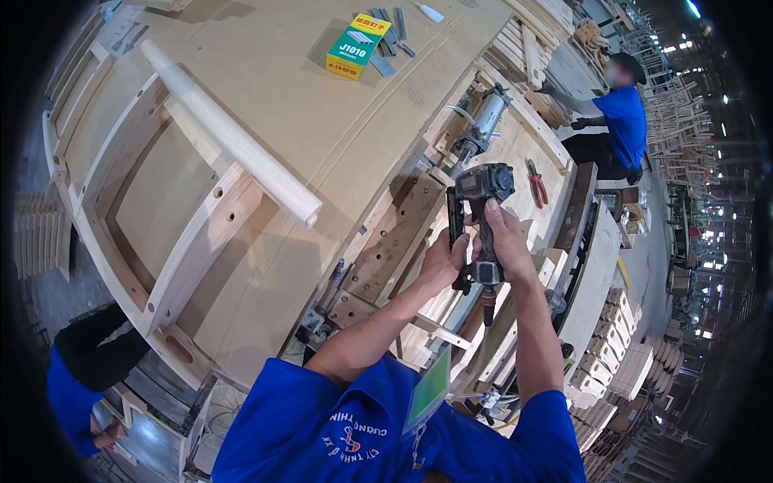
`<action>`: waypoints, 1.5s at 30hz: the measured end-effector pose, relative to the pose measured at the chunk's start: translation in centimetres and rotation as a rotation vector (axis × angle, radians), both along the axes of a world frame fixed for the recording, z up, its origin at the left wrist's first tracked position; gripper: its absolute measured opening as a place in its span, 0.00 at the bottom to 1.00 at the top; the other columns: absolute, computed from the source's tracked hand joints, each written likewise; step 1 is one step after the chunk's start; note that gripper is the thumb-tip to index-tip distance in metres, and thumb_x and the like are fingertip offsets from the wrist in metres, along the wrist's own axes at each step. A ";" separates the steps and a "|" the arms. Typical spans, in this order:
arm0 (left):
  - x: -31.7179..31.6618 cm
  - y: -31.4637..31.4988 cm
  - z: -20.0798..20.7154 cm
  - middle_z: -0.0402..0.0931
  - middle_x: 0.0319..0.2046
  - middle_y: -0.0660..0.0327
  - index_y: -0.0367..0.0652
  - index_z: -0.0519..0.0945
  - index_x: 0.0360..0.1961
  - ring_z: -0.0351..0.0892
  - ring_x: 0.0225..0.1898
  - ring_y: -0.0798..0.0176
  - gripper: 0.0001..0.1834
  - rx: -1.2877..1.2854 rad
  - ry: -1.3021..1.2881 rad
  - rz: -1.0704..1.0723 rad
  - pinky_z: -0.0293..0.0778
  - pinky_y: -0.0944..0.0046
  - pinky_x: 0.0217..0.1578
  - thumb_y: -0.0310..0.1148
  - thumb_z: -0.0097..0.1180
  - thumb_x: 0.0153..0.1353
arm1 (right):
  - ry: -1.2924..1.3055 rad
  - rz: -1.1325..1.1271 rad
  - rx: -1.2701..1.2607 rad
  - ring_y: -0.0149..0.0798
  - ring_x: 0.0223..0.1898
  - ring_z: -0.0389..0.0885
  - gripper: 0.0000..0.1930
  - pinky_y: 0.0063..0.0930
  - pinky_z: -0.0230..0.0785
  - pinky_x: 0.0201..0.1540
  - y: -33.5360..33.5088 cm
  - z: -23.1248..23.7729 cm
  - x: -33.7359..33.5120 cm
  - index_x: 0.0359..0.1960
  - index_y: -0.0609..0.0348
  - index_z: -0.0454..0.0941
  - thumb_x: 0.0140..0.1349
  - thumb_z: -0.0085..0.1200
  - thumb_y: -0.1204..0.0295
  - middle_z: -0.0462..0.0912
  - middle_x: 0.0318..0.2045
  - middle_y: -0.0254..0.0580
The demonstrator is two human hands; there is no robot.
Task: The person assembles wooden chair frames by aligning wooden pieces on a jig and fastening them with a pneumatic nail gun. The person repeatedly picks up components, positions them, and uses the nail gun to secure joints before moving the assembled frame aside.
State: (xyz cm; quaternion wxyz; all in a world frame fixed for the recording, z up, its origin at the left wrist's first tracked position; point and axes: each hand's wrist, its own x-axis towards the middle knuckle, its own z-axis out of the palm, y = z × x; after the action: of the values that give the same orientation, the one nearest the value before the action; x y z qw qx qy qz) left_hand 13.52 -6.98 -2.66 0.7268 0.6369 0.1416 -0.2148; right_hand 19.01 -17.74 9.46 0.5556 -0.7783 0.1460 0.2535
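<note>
A dark pneumatic nail gun is held up in front of me, over the wooden workbench fixture. My right hand is wrapped around its handle, the thumb lying along the grip. My left hand is closed on the long, narrow magazine at the tool's left side; its fingertips are partly hidden. An air-hose coupling sticks out of the handle's lower end. To the left, a pale wooden chair frame with a round rail rests on the table, apart from both hands.
A green and yellow box stands on the cardboard-covered table beside strips of fasteners and a small white bottle. Red-handled pliers lie near a metal air cylinder. Co-workers are at right and lower left.
</note>
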 end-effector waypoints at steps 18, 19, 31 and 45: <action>-10.1 2.5 -0.1 0.87 0.51 0.45 0.38 0.81 0.63 0.86 0.55 0.42 0.25 0.273 -0.672 -0.551 0.79 0.51 0.57 0.43 0.62 0.73 | -0.116 -0.688 0.174 0.29 0.23 0.80 0.24 0.24 0.73 0.30 -6.1 9.6 -34.9 0.61 0.62 0.80 0.83 0.46 0.53 0.82 0.21 0.38; -10.6 2.3 1.2 0.87 0.50 0.45 0.39 0.82 0.62 0.86 0.55 0.43 0.22 0.515 -0.464 -0.616 0.79 0.51 0.57 0.41 0.62 0.73 | -0.078 -0.797 0.172 0.28 0.25 0.81 0.23 0.25 0.74 0.31 -5.6 9.3 -38.3 0.61 0.61 0.81 0.83 0.47 0.54 0.82 0.23 0.37; -12.0 2.5 -1.0 0.86 0.45 0.46 0.39 0.86 0.51 0.85 0.49 0.42 0.18 0.735 -0.715 -1.007 0.78 0.50 0.52 0.42 0.52 0.79 | 0.635 -1.254 0.015 0.36 0.30 0.86 0.21 0.35 0.79 0.34 3.7 -5.6 -69.0 0.50 0.63 0.81 0.77 0.58 0.53 0.86 0.34 0.45; -12.3 10.4 9.3 0.85 0.47 0.43 0.37 0.85 0.53 0.83 0.53 0.38 0.19 1.022 -1.075 -0.912 0.77 0.46 0.57 0.41 0.64 0.70 | 0.789 -0.870 -1.056 0.64 0.48 0.86 0.21 0.60 0.76 0.52 -6.0 -28.6 -77.4 0.42 0.65 0.86 0.67 0.56 0.56 0.86 0.43 0.67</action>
State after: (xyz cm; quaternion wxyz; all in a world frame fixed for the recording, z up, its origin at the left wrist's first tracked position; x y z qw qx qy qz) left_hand 1.26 3.41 6.61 0.1635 0.8947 -0.4106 -0.0653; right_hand -58.36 -23.73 -19.10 0.0690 -0.6648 0.7247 0.1678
